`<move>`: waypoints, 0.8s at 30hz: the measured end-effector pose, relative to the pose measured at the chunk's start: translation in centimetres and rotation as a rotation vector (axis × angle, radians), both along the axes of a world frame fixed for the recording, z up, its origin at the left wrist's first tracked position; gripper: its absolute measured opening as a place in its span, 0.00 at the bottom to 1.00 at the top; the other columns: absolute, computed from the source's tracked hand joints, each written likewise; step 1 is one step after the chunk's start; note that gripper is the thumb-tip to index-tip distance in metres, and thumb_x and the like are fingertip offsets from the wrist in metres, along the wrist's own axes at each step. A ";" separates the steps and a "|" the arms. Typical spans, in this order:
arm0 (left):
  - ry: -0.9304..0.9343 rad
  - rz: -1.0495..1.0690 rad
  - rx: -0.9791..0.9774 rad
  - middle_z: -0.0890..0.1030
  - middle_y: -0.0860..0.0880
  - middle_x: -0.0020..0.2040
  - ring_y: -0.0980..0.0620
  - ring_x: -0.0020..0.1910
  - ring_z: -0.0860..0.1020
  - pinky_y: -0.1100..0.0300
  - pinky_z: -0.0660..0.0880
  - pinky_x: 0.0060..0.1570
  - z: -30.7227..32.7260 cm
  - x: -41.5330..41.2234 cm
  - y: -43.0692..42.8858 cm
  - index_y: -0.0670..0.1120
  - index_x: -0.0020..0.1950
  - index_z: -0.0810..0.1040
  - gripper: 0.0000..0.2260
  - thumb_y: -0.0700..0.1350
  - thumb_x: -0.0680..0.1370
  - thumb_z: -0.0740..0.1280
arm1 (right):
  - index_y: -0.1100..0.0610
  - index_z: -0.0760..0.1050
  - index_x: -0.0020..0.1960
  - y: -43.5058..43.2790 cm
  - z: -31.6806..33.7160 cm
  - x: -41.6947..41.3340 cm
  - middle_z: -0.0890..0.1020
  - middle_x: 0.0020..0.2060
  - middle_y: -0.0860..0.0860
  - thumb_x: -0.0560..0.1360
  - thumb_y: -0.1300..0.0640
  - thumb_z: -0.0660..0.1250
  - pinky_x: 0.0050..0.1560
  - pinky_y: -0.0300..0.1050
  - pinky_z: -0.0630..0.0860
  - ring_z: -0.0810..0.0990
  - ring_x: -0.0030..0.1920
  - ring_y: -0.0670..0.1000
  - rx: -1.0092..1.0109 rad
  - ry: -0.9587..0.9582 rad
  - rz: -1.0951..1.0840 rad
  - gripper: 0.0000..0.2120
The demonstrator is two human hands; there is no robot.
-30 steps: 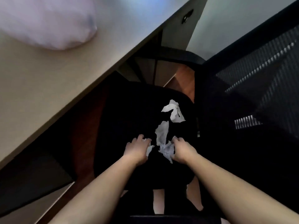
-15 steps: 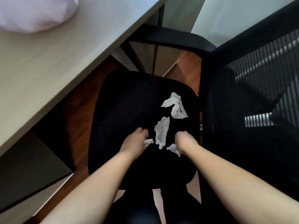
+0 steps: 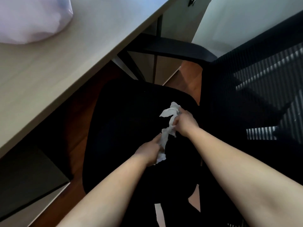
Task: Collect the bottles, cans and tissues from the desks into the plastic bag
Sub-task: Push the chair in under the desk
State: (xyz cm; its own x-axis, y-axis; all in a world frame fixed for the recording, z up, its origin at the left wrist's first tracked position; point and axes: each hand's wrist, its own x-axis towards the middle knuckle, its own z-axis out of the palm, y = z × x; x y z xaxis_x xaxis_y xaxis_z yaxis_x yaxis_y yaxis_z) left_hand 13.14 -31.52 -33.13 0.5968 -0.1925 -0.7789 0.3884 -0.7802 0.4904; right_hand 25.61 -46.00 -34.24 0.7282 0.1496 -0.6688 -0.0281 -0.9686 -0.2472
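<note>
A pale plastic bag [image 3: 29,18] is seen at the far left on the desk [image 3: 49,76], well apart from the chair seat [image 3: 124,128]. Over the seat, the left hand [image 3: 150,152] is closed on a crumpled tissue [image 3: 164,141], and the right hand [image 3: 186,122] is pinched on a second tissue [image 3: 170,112]. One bag and two tissue clumps are counted (whether the clumps join cannot be told); no bottles or cans are visible. Thin paper may be torn if the hands are pulled apart, and scraps may be dropped onto the floor [image 3: 78,128] during transfer.
</note>
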 end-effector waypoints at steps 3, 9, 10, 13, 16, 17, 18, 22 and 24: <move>-0.125 -0.123 0.054 0.70 0.49 0.71 0.47 0.65 0.73 0.54 0.72 0.63 -0.4 -0.7 -0.8 0.51 0.72 0.67 0.20 0.42 0.80 0.58 | 0.60 0.73 0.64 0.0 -1.1 -0.4 0.73 0.65 0.55 0.72 0.62 0.66 0.57 0.39 0.72 0.75 0.62 0.55 0.016 0.007 -0.020 0.20; -0.159 0.051 0.122 0.82 0.46 0.49 0.46 0.49 0.80 0.52 0.77 0.51 0.8 -0.7 0.0 0.43 0.50 0.79 0.08 0.43 0.75 0.64 | 0.63 0.80 0.49 0.1 1.2 -0.7 0.83 0.46 0.58 0.74 0.67 0.60 0.50 0.47 0.80 0.82 0.47 0.56 -0.007 -0.142 -0.001 0.10; -0.170 0.046 0.142 0.82 0.45 0.47 0.46 0.48 0.80 0.52 0.78 0.49 1.8 -0.6 0.3 0.42 0.48 0.79 0.07 0.42 0.74 0.64 | 0.63 0.80 0.48 0.2 2.2 -0.4 0.83 0.44 0.58 0.74 0.66 0.61 0.49 0.47 0.81 0.82 0.46 0.56 0.020 -0.153 -0.014 0.09; -0.242 0.046 0.178 0.81 0.45 0.47 0.46 0.47 0.81 0.53 0.79 0.48 4.8 -0.2 1.7 0.42 0.46 0.79 0.05 0.39 0.72 0.65 | 0.55 0.78 0.38 0.7 6.4 0.0 0.81 0.39 0.57 0.71 0.65 0.65 0.43 0.47 0.81 0.82 0.40 0.57 0.152 -0.156 -0.163 0.07; -0.367 0.122 0.171 0.79 0.47 0.47 0.47 0.47 0.79 0.53 0.77 0.46 8.7 0.5 3.4 0.45 0.46 0.76 0.05 0.39 0.71 0.65 | 0.55 0.77 0.42 1.5 10.9 0.7 0.79 0.40 0.54 0.69 0.64 0.64 0.40 0.44 0.76 0.79 0.40 0.56 0.272 -0.211 -0.232 0.06; -0.439 0.163 0.166 0.79 0.48 0.47 0.47 0.47 0.79 0.54 0.76 0.46 10.9 1.0 4.5 0.46 0.46 0.75 0.05 0.41 0.71 0.65 | 0.55 0.77 0.47 2.4 13.4 1.2 0.79 0.42 0.54 0.69 0.63 0.65 0.40 0.42 0.74 0.79 0.41 0.56 0.312 -0.227 -0.224 0.08; -0.498 0.190 0.154 0.79 0.49 0.46 0.48 0.46 0.78 0.54 0.76 0.46 12.5 1.3 5.1 0.47 0.45 0.75 0.04 0.43 0.71 0.66 | 0.56 0.78 0.50 2.8 14.9 1.6 0.80 0.44 0.54 0.69 0.62 0.67 0.41 0.41 0.72 0.78 0.44 0.56 0.332 -0.242 -0.199 0.09; -0.710 0.244 0.224 0.80 0.50 0.47 0.50 0.47 0.79 0.60 0.72 0.43 20.7 4.3 8.8 0.47 0.47 0.78 0.04 0.43 0.73 0.67 | 0.60 0.80 0.47 6.2 22.1 4.3 0.79 0.46 0.55 0.71 0.62 0.66 0.45 0.39 0.65 0.77 0.51 0.56 0.392 -0.427 -0.118 0.07; -0.829 0.279 0.267 0.81 0.48 0.46 0.47 0.47 0.79 0.62 0.67 0.39 25.1 5.8 10.9 0.45 0.47 0.80 0.07 0.39 0.72 0.66 | 0.60 0.80 0.45 8.5 26.1 5.7 0.76 0.43 0.52 0.71 0.61 0.65 0.44 0.38 0.63 0.77 0.50 0.56 0.468 -0.510 -0.132 0.06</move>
